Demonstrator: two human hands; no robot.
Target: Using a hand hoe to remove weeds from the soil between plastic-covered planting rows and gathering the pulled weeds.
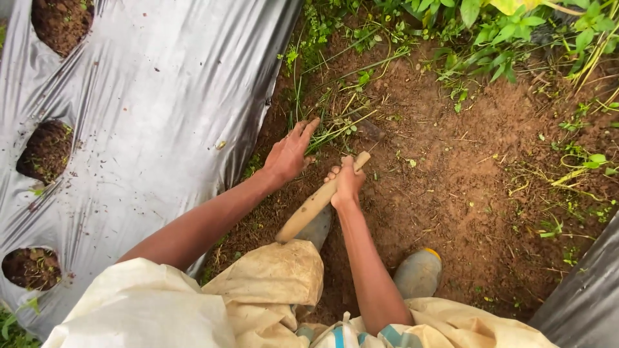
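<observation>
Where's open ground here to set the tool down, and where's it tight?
Bare soil lies open right of the right hand, between the weeds above and the boot below. It is crowded around the left hand, between the plastic sheet and grass stalks. The wooden handle crosses the middle.

single head-worn view, looking steeply down.
close over the person's own forearms and knees; faces a soil path (451, 167) running up the frame, silver plastic mulch sheet (161, 96) at left, weeds (503, 26) along the top edge. no second view.
</observation>
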